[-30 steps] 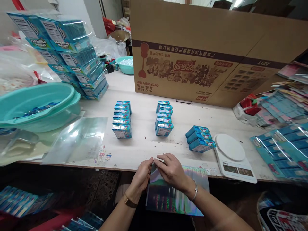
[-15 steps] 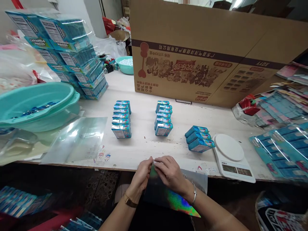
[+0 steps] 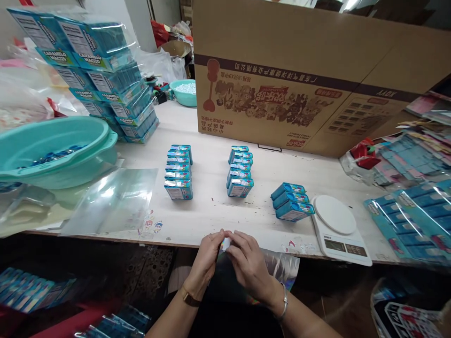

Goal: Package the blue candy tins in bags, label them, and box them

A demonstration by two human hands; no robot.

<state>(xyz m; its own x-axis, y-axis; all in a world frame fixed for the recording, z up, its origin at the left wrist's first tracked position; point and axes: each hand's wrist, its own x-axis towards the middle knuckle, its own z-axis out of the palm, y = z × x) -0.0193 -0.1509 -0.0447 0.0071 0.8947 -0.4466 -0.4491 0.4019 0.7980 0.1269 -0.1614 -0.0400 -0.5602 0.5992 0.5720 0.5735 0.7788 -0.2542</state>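
At the table's front edge my left hand (image 3: 208, 256) is closed, thumb and fingers pinching an edge of a clear plastic bag or film (image 3: 284, 268). My right hand (image 3: 251, 260) is closed too, its fingertips meeting the left ones at the same edge. The film hangs below the hands and spreads to the right with a shiny sheen. Ahead of the hands stand two rows of small blue boxes, a left row (image 3: 178, 189) and a middle row (image 3: 240, 188). Three more blue boxes (image 3: 293, 210) with round blue tops lean together to the right.
A white scale (image 3: 347, 249) stands right of the boxes. A large carton (image 3: 268, 51) blocks the back. On the left are a turquoise basin (image 3: 58, 176), clear plastic sheets (image 3: 116, 202) and stacked blue packs (image 3: 102, 84). Wrapped blue packs (image 3: 416, 220) lie at the right.
The film's hanging part has folded and drawn up behind my right hand, with less rainbow sheen showing. My fingertips stay together, and a small bright bit of film now shows between them.
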